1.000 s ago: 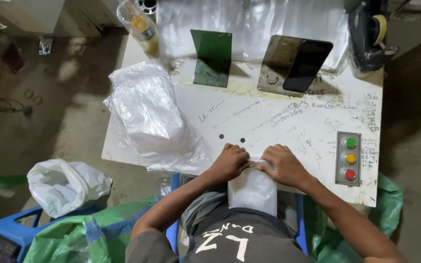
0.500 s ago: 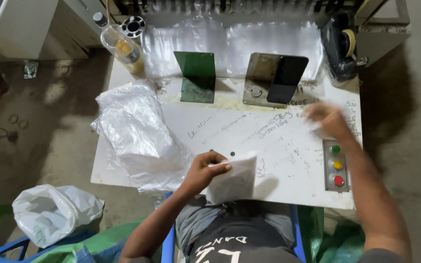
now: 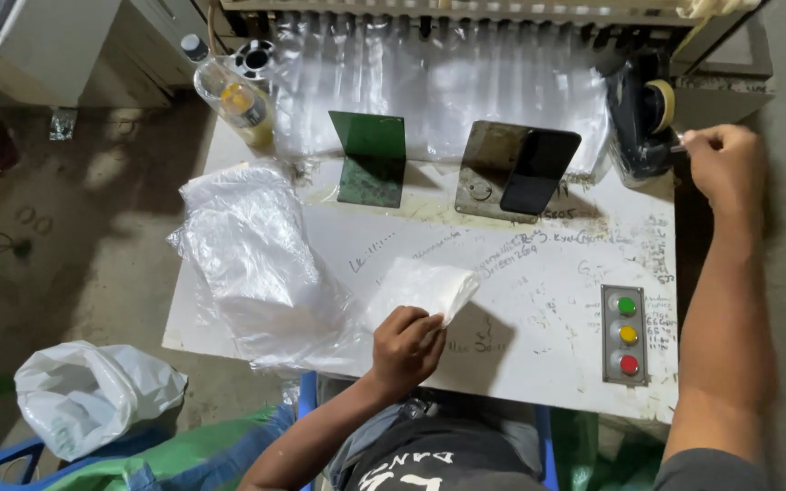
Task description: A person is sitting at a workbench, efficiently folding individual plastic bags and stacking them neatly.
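1. A white bench (image 3: pixel 539 364), covered with handwritten scribbles, is seen from above on a dusty concrete floor; a long machine with clear plastic sheeting stands along the far edge.
2. A folded white packet in clear film (image 3: pixel 420 289) is held near the middle of the near edge of the bench by the left hand (image 3: pixel 404 345), whose fingers are closed on the lower corner of the packet; the rest of the packet is lifted a little from the surface.
3. The right hand (image 3: pixel 728 168) is stretched out to the far right corner, where a tape dispenser with a roll of tape (image 3: pixel 652 118) is mounted. The fingers are pinched together at the roll; whether an end of tape is already gripped cannot be told.
4. A heap of clear plastic bags (image 3: pixel 252 255) lies along the left edge, touching the packet.
5. A green metal plate (image 3: pixel 370 159) and a grey plate with a dark phone (image 3: pixel 516 168) stand near the far edge, and a plastic bottle (image 3: pixel 234 95) is at the far left corner.
6. A panel with green, yellow and red buttons (image 3: pixel 628 335) is set near the right edge.
7. The step in hand is judged to be the fetching of tape for closing the packet; for the next move a steady pull and a clean tear are needed while the packet is kept folded.
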